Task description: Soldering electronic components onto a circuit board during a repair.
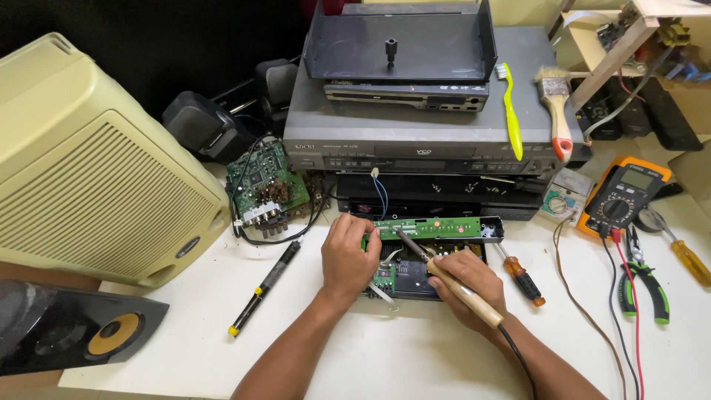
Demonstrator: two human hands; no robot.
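Note:
My right hand [468,285] grips a wooden-handled soldering iron [459,287], whose metal tip touches a long green circuit board [433,227]. That board stands along the top of a black front panel [422,274] lying on the white table. My left hand [348,255] rests on the panel's left end, fingers curled over the board's edge, steadying it. A small green board [384,279] sits between my hands. The iron's black cord runs down past my right forearm.
Stacked grey disc players [422,133] stand behind. On them lie a yellow toothbrush [511,111] and a paintbrush [557,111]. At right are an orange multimeter [626,194], green pliers [648,285] and an orange screwdriver [524,280]. A beige speaker [89,170], another circuit board [263,181] and a black pen-like tool [265,287] lie at left.

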